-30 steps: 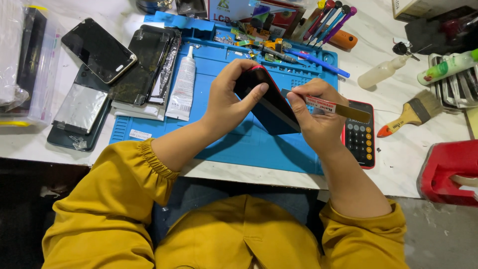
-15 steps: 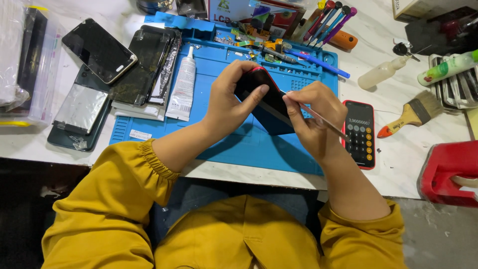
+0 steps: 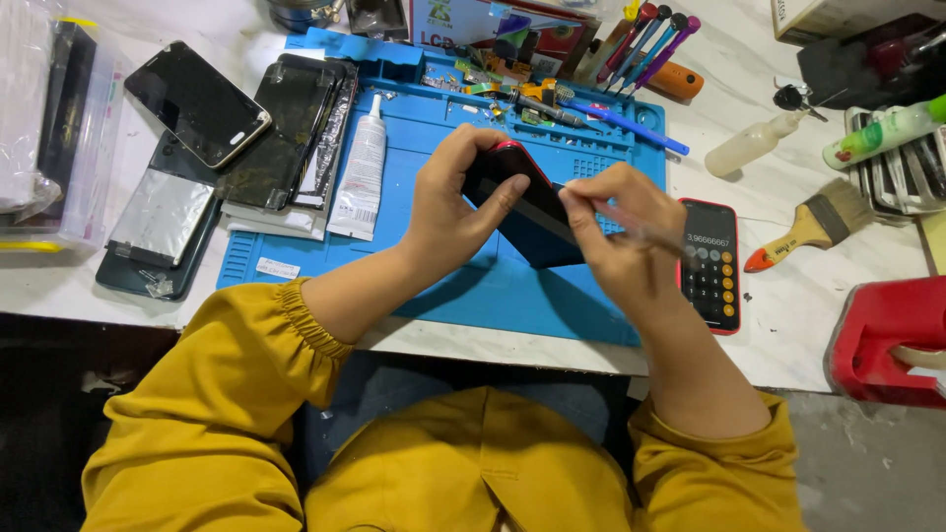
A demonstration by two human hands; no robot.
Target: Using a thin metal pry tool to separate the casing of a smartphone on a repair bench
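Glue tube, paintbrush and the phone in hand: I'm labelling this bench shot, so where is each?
Glue tube (image 3: 362, 172): head view, middle of its white body.
Paintbrush (image 3: 826, 221): head view, on the bristles.
Phone (image 3: 532, 212): head view, dark face between both hands.

Blue mat (image 3: 473, 296); black, red-edged phone (image 3: 527, 202); yellow sleeves (image 3: 227, 394).

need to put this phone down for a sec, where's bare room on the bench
The near strip of the blue mat, below the left hand and right hand, is bare. So is the white bench between the calculator phone and red box. The mat's far edge and the left side are crowded.
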